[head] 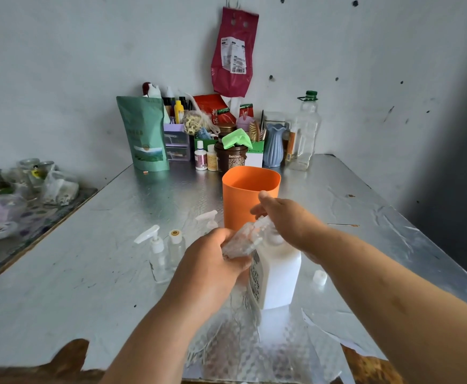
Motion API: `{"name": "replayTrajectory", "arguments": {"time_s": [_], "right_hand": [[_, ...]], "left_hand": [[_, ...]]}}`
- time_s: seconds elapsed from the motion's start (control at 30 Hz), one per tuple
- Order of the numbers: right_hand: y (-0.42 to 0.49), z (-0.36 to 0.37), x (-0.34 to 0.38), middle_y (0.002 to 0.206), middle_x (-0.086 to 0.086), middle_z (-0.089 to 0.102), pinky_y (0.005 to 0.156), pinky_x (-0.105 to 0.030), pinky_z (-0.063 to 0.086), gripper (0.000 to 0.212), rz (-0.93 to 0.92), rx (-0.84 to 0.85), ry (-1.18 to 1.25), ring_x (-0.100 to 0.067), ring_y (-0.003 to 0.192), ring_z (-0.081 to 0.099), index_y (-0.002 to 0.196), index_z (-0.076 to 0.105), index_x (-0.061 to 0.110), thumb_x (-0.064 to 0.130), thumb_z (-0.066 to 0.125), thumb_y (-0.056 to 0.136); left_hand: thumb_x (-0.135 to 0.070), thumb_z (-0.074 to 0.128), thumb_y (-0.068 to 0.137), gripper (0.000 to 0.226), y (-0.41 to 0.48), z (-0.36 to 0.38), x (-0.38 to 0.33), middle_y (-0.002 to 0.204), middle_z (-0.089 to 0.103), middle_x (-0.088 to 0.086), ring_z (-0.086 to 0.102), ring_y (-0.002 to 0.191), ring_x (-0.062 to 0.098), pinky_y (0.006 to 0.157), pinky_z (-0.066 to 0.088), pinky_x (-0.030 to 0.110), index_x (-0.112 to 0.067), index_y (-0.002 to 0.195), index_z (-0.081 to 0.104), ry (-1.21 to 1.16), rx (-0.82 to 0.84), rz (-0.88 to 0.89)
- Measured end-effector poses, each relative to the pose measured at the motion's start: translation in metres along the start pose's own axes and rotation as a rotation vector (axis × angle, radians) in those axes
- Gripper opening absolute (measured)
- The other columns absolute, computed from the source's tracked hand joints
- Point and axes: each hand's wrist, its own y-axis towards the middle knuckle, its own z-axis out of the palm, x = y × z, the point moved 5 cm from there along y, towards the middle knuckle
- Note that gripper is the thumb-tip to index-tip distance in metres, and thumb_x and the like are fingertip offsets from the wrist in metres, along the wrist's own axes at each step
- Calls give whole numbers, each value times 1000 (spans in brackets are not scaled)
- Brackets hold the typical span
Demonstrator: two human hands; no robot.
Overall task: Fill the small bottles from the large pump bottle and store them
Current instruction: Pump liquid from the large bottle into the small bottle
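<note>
Head view: my left hand (213,261) clutches crinkled clear plastic wrap (242,241), right hand (285,217) pinches it atop large white plastic pump bottle (281,275); peel upward, keep bottle upright.

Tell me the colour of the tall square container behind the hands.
Orange container, plain, seen in the head view.

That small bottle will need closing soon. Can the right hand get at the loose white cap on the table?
Probably yes: the white cap lies alone on bare table right of the large pump bottle, near the right forearm; the right hand only has to leave that bottle.
</note>
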Motion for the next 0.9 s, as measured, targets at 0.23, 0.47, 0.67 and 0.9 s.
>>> {"name": "replayTrajectory", "arguments": {"time_s": [0.23, 0.47, 0.67, 0.9], "right_hand": [[-9, -11, 10, 133, -4, 54, 88, -32, 35, 55, -22, -4, 78, -18, 104, 49, 122, 60, 13, 46, 21, 102], [-7, -10, 9, 135, -5, 51, 85, -31, 33, 53, -10, -1, 93, -17, 102, 45, 119, 63, 14, 42, 20, 103], [-4, -8, 7, 131, -5, 54, 90, -32, 37, 52, -21, 1, 77, -18, 105, 47, 117, 64, 14, 41, 21, 103], [3, 0, 0, 126, -4, 60, 104, -41, 40, 53, -25, -34, 32, -23, 114, 53, 114, 66, 19, 41, 19, 102]], "left_hand": [[-21, 76, 79, 30, -3, -7, -10, 92, 70, -17, 64, 82, -1, 61, 45, 12, -32, 105, 64, 3, -23, 9], [-24, 77, 78, 34, -3, -10, -10, 93, 69, -17, 63, 84, -3, 67, 46, 14, -32, 108, 65, 11, -41, 15], [-25, 76, 80, 33, -1, -8, -3, 94, 70, -19, 63, 83, -7, 68, 46, 13, -32, 110, 65, -8, -30, 15], [-23, 77, 79, 32, 2, -4, 3, 94, 71, -17, 65, 85, -3, 77, 51, 21, -31, 109, 66, -12, -24, 4]]}}
